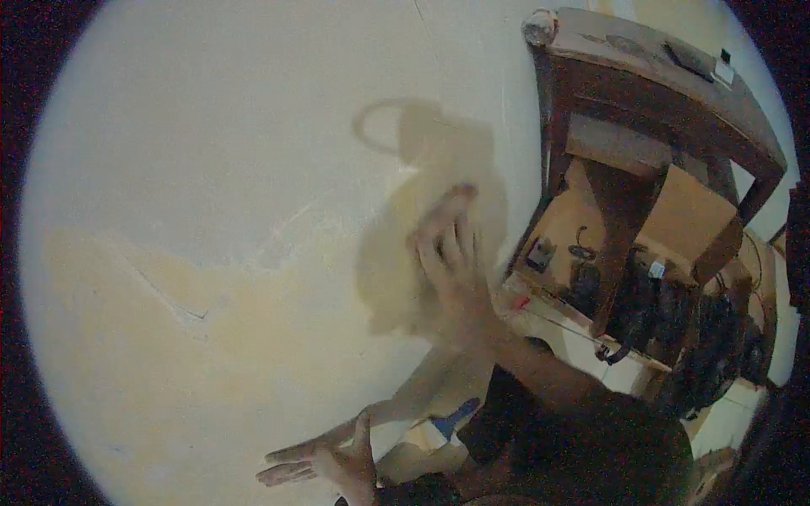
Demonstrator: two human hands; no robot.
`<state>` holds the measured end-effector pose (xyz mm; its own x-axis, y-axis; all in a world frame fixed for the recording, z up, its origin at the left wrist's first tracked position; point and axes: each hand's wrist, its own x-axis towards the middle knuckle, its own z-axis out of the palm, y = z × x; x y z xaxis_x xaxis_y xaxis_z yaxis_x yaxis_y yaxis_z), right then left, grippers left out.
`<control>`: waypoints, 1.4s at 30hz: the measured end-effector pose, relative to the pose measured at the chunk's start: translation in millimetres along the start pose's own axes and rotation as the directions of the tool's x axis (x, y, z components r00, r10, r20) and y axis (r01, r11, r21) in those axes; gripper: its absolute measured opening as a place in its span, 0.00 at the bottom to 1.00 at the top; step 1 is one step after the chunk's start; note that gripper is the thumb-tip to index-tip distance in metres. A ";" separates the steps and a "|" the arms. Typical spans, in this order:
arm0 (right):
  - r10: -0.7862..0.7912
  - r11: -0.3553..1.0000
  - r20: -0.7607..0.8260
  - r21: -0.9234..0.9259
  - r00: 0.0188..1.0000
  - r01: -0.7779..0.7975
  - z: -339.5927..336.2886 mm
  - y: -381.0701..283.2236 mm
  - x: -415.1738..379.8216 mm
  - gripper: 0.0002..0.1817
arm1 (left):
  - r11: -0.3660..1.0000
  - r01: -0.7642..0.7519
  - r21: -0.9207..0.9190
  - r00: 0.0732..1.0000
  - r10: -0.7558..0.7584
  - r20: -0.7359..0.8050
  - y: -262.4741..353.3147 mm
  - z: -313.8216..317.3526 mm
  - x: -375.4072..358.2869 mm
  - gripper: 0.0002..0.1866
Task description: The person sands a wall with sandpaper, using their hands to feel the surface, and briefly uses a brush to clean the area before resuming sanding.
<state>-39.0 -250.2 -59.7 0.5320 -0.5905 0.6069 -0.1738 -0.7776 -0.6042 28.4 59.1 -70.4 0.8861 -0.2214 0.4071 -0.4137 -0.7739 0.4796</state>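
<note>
My right hand (453, 253) is raised against the pale wall (211, 152), fingers slightly bent and parted, with the tips right at its surface. No tool shows in it. Lower on the left, my left hand (325, 464) is stretched out with its thumb raised and fingers apart, holding nothing. Yellowish worn patches (169, 278) and a scratch mark the wall around both hands. A shadow (430, 211) falls on the wall behind my right hand. Below my right forearm, beside my dark sleeve, lies a blue thing (460, 417) on something pale, partly hidden.
On the right stands a brown wooden table (650, 76) with a few small items on top. Beneath it are an open cardboard box (688, 211), cables and dark bags or bundles (717, 337). A thin rod with a red end (521, 302) lies near the light floor tiles.
</note>
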 end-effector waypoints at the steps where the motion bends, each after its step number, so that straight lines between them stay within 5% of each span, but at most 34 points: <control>1: -0.036 0.999 -0.037 -0.012 0.999 0.036 -13.0 -3.6 20.4 0.72 | 1.000 -0.004 0.007 1.000 0.003 0.015 3.7 -2.7 1.2 0.24; 6: -0.161 0.986 -0.070 -0.043 0.984 0.158 -30.4 -20.7 51.0 0.72 | 0.980 0.123 0.155 0.990 -0.133 0.054 64.7 -23.9 14.4 0.39; 9: -0.183 0.981 0.166 -0.040 0.969 0.192 -7.5 -10.1 -12.3 0.70 | 0.998 0.055 0.040 0.988 -0.060 0.144 47.7 -21.7 12.7 0.43; 13: -0.284 0.957 0.139 -0.017 0.949 0.289 -18.9 -21.4 19.0 0.64 | 0.998 -0.050 -0.026 0.998 0.051 0.030 34.7 -15.3 15.1 0.41; 16: -0.333 0.937 0.147 -0.065 0.932 0.345 -48.4 -37.4 68.4 0.63 | 0.970 -0.060 0.237 0.994 0.038 0.098 31.1 -11.6 24.9 0.39; 22: -0.338 0.924 0.116 -0.145 0.934 0.353 -6.7 -5.9 6.5 0.64 | 0.980 -0.148 0.135 0.989 0.147 0.024 46.4 -19.7 20.0 0.32; 26: -0.271 0.960 0.015 -0.074 0.963 0.271 -45.0 -35.5 36.4 0.61 | 0.964 -0.265 0.034 0.964 0.263 0.040 21.9 -7.7 14.7 0.29; 29: -0.281 0.959 -0.142 -0.069 0.949 0.274 -44.3 -23.1 65.4 0.59 | 0.968 -0.103 0.230 0.994 0.089 0.070 62.0 -17.1 10.6 0.36; 30: -0.292 0.956 -0.190 -0.079 0.937 0.282 -37.0 -15.1 67.3 0.58 | 0.955 0.049 0.292 0.986 -0.093 0.141 64.5 -16.2 8.6 0.46; 32: -0.203 0.969 -0.041 -0.150 0.978 0.195 -5.2 -5.7 29.1 0.59 | 0.966 0.046 0.255 0.987 -0.083 0.138 54.7 -10.8 15.0 0.47; 33: -0.153 0.970 0.030 -0.185 0.988 0.156 4.3 -9.6 7.1 0.59 | 0.980 -0.108 0.167 0.993 0.100 0.056 34.9 -7.9 15.8 0.38; 36: -0.078 0.994 0.169 -0.059 0.983 0.089 4.7 -35.6 -22.9 0.65 | 0.985 -0.174 0.000 0.983 0.174 0.058 22.6 -28.2 30.2 0.32; 37: -0.093 0.995 0.112 -0.036 0.989 0.098 -7.3 -46.6 -11.3 0.65 | 0.992 -0.123 -0.032 0.985 0.126 0.120 19.8 -33.3 28.7 0.32; 39: -0.130 0.991 -0.005 0.003 0.991 0.130 -38.2 -40.7 31.9 0.65 | 0.960 -0.234 0.152 0.971 0.238 -0.007 11.8 -13.9 12.1 0.32; 42: -0.167 0.979 -0.072 -0.132 0.983 0.157 -44.7 -34.3 68.4 0.65 | 0.953 -0.279 0.118 0.960 0.281 0.003 16.3 -6.9 19.9 0.32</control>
<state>-33.6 -273.6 25.6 0.4923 -0.4660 0.7352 -0.1960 -0.8823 -0.4280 37.8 46.1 -49.1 0.7349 -0.4315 0.5231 -0.6169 -0.7458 0.2515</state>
